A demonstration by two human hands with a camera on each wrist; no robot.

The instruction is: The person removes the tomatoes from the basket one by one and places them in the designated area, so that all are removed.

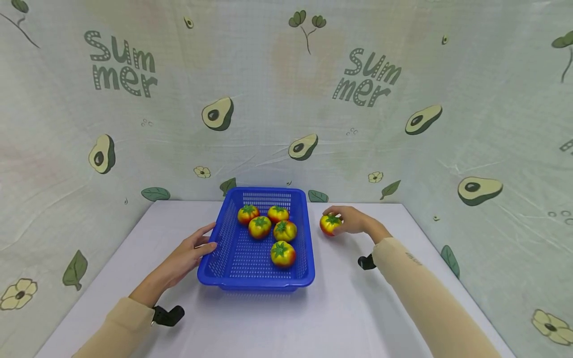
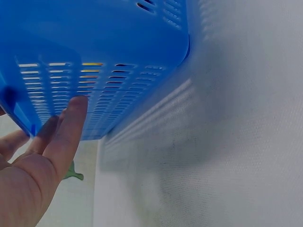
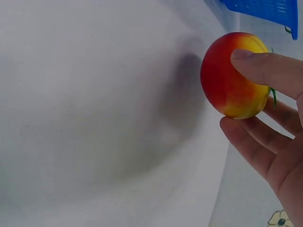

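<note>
A blue plastic basket (image 1: 259, 279) with slotted walls stands on the white table, and several red-and-yellow tomatoes with green leafy tops lie inside, one tomato (image 1: 283, 254) nearest the front. My left hand (image 1: 190, 256) is at the basket's left side. In the left wrist view its extended fingers (image 2: 71, 127) touch the slotted outer wall (image 2: 118, 33). To the right of the basket, my right hand (image 1: 353, 220) holds another tomato (image 1: 329, 224) close over the table. The right wrist view shows this tomato (image 3: 227, 80) pinched between thumb (image 3: 270, 68) and fingers.
The white table (image 1: 250, 328) extends in front of the basket and on both sides. A pale cloth (image 1: 259, 149) printed with avocados, leaves and lettering hangs behind the table and along its sides. Each wrist carries a black strap-like device (image 1: 168, 315).
</note>
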